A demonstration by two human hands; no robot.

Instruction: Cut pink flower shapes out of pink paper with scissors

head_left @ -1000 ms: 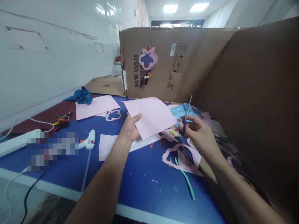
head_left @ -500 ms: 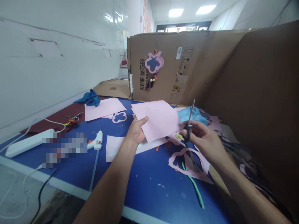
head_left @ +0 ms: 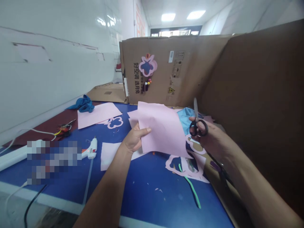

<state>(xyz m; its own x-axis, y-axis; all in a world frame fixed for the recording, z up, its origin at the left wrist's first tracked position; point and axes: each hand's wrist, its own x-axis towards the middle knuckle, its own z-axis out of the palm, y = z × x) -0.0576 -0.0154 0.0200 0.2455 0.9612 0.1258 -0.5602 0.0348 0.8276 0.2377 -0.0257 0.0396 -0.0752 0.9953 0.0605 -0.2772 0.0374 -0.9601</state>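
My left hand (head_left: pixel 135 136) is closed on the left edge of a pink paper sheet (head_left: pixel 161 129), thumb on top, holding it up above the table. My right hand (head_left: pixel 211 133) grips a pair of scissors (head_left: pixel 196 118) by the black handles, with the blades pointing up and to the right of the sheet, apart from it. Below the sheet lie cut pink paper outlines (head_left: pixel 174 169) and a green strip (head_left: pixel 193 191). A light blue cloth (head_left: pixel 185 118) is partly hidden behind the sheet and the scissors.
At left on the blue table (head_left: pixel 152 202) are a white glue gun (head_left: pixel 91 149), a white power strip (head_left: pixel 16 155), pliers (head_left: pixel 64 128), another pink sheet (head_left: pixel 98 115) and a dark blue cloth (head_left: pixel 83 104). Cardboard (head_left: pixel 190 69) stands behind, bearing a pink flower-shaped ornament (head_left: pixel 154 67).
The pink sheet has been turned and raised slightly in my left hand. My right hand has moved right, away from its edge, with the scissors. The view has shifted a little to the right.
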